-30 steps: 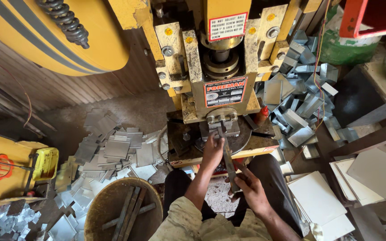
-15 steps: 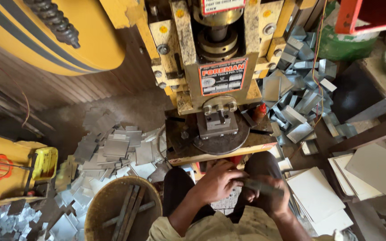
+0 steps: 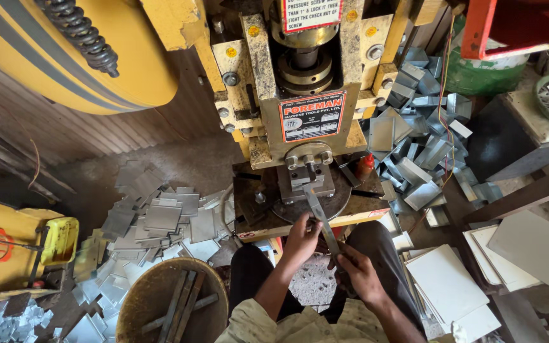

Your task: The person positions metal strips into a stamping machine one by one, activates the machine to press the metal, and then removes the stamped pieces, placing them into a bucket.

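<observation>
metal strip [image 3: 321, 219] dull grey; press [image 3: 306, 95] chipped yellow paint; cut plates [image 3: 160, 216] matt metal.

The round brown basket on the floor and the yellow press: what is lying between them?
In the head view, a heap of flat grey metal plates lies on the floor between the basket and the press.

Floor [image 3: 198, 159]: metal plates [image 3: 160, 216] (heaped), white sheets [image 3: 446, 286]

A metal-stamping workshop: a yellow power press [image 3: 300, 95] at twelve o'clock, heaps of cut sheet-metal blanks [image 3: 160, 219] at nine and bent pieces [image 3: 414, 159] at two.
</observation>
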